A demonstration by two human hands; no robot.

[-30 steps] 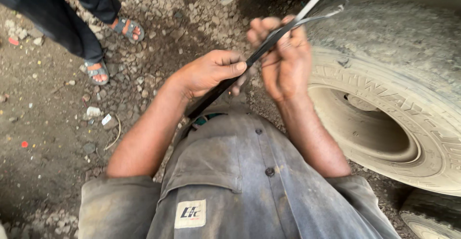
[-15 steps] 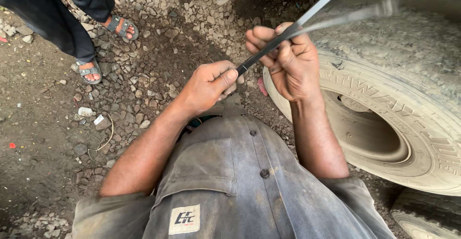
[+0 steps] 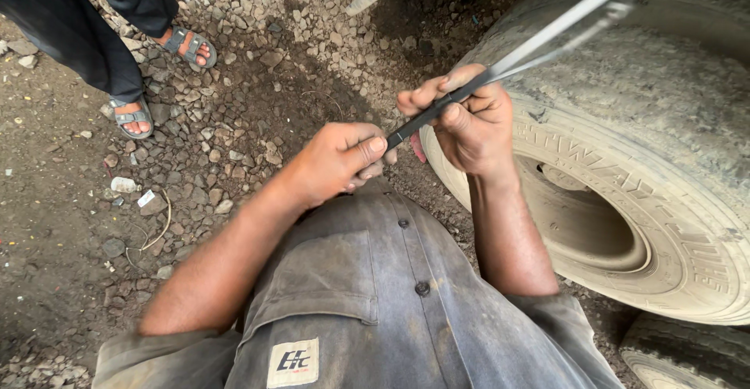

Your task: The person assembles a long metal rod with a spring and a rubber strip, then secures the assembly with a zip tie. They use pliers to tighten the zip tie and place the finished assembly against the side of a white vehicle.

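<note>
Since the earlier frame, both hands have been raised slightly and the strip tilted steeper. Sandalled feet (image 3: 148, 84) are seen on the gravel at upper left. The left hand (image 3: 332, 162) is clenched on the dark lower end of the thin metal strip (image 3: 500, 65); the right hand (image 3: 469, 123) is gripped around its middle, beside the dusty tyre (image 3: 625, 147). Firm, even tension is advised.
</note>
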